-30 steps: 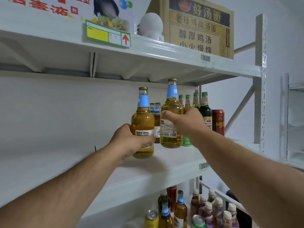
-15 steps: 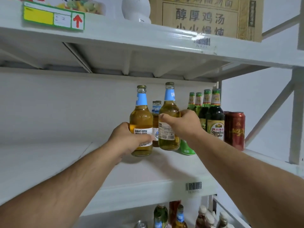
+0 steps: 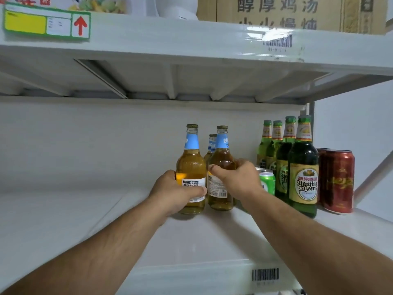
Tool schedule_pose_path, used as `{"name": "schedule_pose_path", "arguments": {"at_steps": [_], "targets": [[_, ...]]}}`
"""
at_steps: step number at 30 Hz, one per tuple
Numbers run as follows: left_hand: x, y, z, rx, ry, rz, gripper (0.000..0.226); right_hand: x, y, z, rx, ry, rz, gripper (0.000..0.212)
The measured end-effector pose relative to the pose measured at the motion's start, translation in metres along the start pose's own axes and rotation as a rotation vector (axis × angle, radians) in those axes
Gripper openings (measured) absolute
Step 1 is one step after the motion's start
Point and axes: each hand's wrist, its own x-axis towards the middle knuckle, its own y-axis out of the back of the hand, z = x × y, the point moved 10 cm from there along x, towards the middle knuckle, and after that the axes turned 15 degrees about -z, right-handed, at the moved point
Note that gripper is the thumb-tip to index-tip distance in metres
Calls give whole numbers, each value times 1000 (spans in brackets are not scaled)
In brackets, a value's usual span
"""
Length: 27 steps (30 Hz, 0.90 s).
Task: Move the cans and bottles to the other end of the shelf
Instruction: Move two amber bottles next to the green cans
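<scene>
Two amber beer bottles with blue neck labels stand upright on the white shelf. My left hand grips the left amber bottle around its lower body. My right hand grips the right amber bottle at mid-height. More bottles of the same kind stand behind them, mostly hidden. To the right are several green beer bottles, a green can behind my right hand, and red cans at the shelf's right end.
The upper shelf hangs low overhead and carries a cardboard box and a white object. A yellow and green price tag sits on its edge. The left part of the middle shelf is bare white.
Both hands have brought the two amber bottles down from the air and rightward onto the shelf, next to the other bottles. The camera has moved closer and turned toward the shelf's right end.
</scene>
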Motion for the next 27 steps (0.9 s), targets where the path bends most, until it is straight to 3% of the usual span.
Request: {"name": "schedule_pose_path", "arguments": {"at_steps": [6,17,27], "targets": [[9,-4,-9,-12,-2,-22,46,11,-2,12,-27,-10,16,40],[7,0,-17,-57,-12,-38,48,14,-7,24,19,-37,8,42],[6,-4,-18,-72,-18,-58,48,14,-14,24,55,-27,-46,26]]}}
